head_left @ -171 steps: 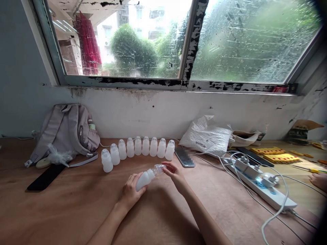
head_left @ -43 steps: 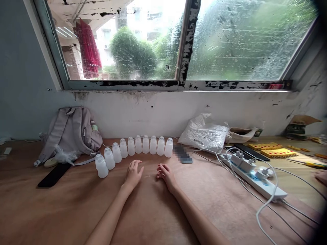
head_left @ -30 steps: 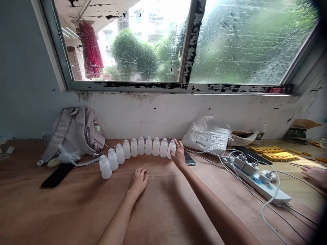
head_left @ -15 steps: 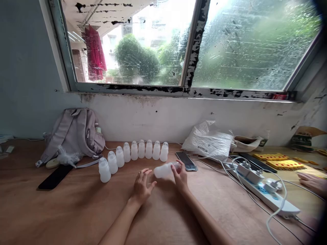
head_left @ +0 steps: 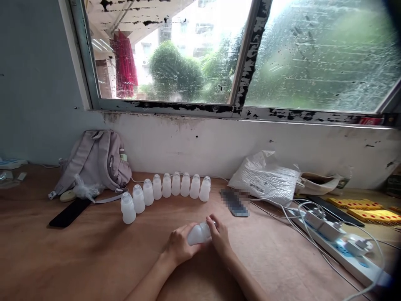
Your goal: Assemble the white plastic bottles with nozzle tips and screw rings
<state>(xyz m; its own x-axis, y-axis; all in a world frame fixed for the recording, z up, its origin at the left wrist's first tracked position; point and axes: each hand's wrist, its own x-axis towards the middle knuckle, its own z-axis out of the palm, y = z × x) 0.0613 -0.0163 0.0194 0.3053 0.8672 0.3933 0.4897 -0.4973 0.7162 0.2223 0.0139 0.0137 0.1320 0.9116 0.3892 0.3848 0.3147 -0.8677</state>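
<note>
A small translucent white bottle (head_left: 198, 234) lies on its side between my hands, low over the wooden table (head_left: 78, 259). My left hand (head_left: 179, 247) wraps the bottle's body from the left. My right hand (head_left: 220, 236) grips the cap end on the right. Behind them, a curved row of several matching capped bottles (head_left: 163, 189) stands upright on the table, running from near left back towards the wall.
A grey backpack (head_left: 94, 163) leans on the wall at left, with a black phone (head_left: 69, 212) before it. Right of the row lie another phone (head_left: 234, 202), a white plastic bag (head_left: 266, 177), a power strip with cables (head_left: 338, 234) and yellow trays (head_left: 369, 209).
My right hand reached to the right end of the row, took the last bottle and brought it down to the table's middle. My left hand then closed on its body.
</note>
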